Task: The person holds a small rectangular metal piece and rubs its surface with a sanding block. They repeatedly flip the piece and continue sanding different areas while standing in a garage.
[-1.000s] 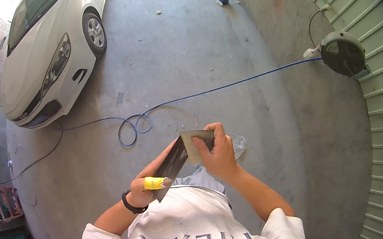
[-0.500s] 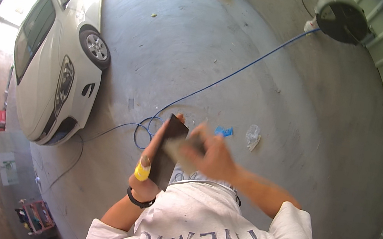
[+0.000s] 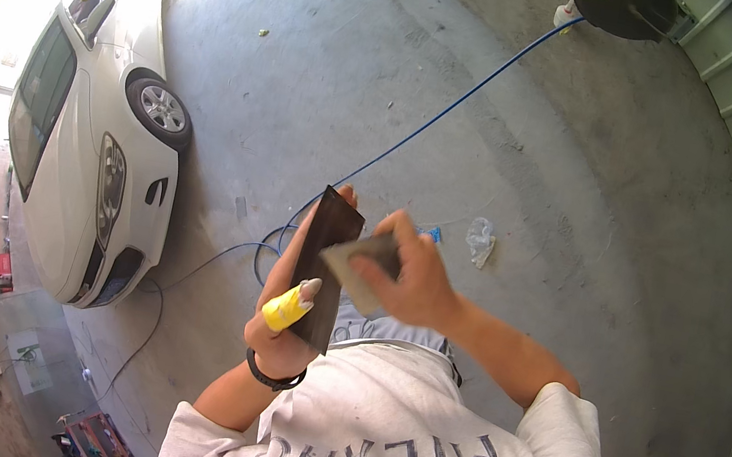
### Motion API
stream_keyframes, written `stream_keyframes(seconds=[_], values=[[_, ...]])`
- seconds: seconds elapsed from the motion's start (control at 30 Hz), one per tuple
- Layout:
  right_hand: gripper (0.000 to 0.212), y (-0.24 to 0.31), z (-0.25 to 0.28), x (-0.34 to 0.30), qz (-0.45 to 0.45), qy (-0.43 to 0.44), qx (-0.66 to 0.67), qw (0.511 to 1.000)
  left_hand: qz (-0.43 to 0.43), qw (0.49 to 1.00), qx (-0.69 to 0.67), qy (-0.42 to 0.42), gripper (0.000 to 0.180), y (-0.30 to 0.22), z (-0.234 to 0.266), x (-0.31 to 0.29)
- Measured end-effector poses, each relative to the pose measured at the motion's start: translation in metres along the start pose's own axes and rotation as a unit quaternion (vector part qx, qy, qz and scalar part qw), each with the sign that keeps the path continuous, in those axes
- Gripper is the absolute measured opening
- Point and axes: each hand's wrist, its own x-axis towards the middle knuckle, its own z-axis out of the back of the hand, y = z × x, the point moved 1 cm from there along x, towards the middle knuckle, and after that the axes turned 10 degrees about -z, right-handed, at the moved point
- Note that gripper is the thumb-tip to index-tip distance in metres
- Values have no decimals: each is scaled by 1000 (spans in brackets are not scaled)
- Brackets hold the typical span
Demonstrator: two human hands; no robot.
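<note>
Sanding looks to be the step in hand: the right hand (image 3: 415,280) presses a grey sheet of sandpaper (image 3: 360,264) flat against a dark rectangular panel (image 3: 323,265), fingers closed over the sheet. The left hand (image 3: 287,327), its thumb wrapped in yellow tape (image 3: 285,310), is clamped around the panel's lower edge and holds it in front of the chest, above the concrete floor (image 3: 498,134). To do this well, I judge, keep the sheet flat, stroke evenly along the panel and brace firmly from below. The panel's long axis runs nearly upright in the view, its top tipped slightly right, pointing away from the body toward the blue hose (image 3: 422,127). A white car (image 3: 77,161) stands well apart, left.
</note>
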Motion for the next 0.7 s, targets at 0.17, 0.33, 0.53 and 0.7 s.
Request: stream_keyframes(seconds=[0.17, 0.33, 0.53, 0.7], values=[[41, -5, -47, -34, 125, 57, -67, 988, -22, 995, 21, -98, 87, -10, 13, 2], [39, 3, -56, -30, 111, 135, -37, 984, -26, 991, 23, -130, 86, -22, 26, -8], [37, 66, 26, 21, 86, 112, -138, 980, 76, 990, -100, -57, 74, -59, 57, -35], [33, 76, 35, 45, 263, 205, -284, 899, 236, 971, -27, -15, 61, -66, 64, -53]])
